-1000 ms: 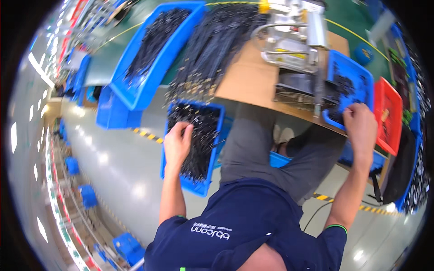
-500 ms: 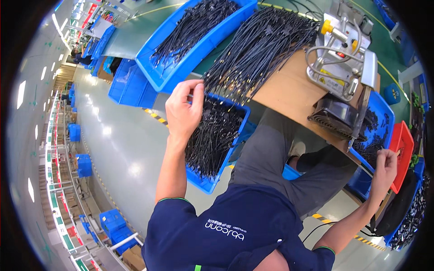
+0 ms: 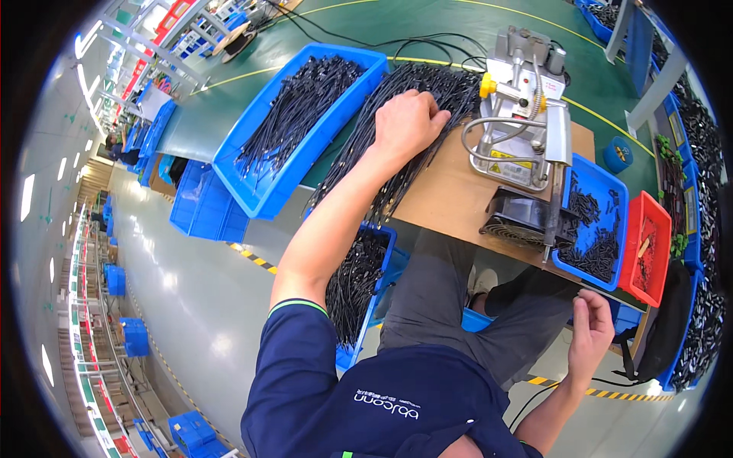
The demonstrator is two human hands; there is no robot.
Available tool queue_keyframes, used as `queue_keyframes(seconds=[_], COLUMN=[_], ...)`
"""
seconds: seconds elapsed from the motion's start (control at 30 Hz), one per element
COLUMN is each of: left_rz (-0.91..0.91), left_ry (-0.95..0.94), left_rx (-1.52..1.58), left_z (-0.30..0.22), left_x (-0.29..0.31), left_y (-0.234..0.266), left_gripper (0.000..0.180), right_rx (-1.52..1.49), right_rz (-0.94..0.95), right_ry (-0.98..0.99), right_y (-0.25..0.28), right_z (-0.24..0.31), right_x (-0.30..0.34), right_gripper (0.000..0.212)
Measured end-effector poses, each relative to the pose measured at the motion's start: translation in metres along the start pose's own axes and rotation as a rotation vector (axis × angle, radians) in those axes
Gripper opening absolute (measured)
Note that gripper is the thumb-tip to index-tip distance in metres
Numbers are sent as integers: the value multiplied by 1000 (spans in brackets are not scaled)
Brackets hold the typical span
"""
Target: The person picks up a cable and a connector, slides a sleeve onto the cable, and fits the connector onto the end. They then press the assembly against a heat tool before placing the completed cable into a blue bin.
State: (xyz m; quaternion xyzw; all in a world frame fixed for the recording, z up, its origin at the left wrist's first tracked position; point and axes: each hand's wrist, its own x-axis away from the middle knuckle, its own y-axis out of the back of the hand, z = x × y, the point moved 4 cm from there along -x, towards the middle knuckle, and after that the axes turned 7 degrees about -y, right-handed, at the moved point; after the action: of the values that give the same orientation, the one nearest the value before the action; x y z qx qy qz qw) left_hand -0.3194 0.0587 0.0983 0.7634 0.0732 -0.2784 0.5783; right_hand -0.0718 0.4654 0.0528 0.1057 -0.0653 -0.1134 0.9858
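Glare spots the floor (image 3: 191,298); bent edges seem soft.

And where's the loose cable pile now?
In the head view, the loose cable pile lies at upper centre, between the long blue bin on its left and the metal machine, with the left hand over it.

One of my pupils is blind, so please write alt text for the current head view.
Seen from above, a person's left hand is over a pile of black cables, the right hand near a blue tray of small black parts. Between pile and tray stands a silver machine; a blue bin further left holds more cables.
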Motion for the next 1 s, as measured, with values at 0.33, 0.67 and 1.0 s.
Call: queue_keyframes(seconds=[0.33, 0.67, 1.0], left_rz=[94, 91, 213], left_ry=[315, 702, 313], left_rx=[75, 1235, 144], left_z=[24, 45, 65], left_x=[-14, -3, -15], left_y=[0, 17, -2], left_gripper=[37, 32, 28], right_rx=[-136, -179, -177], right_rz=[-10, 40, 67], right_ry=[-77, -39, -41], right_y=[2, -3, 6], right_z=[-20, -18, -19], right_x=[18, 19, 33], right_gripper=[13, 11, 13])
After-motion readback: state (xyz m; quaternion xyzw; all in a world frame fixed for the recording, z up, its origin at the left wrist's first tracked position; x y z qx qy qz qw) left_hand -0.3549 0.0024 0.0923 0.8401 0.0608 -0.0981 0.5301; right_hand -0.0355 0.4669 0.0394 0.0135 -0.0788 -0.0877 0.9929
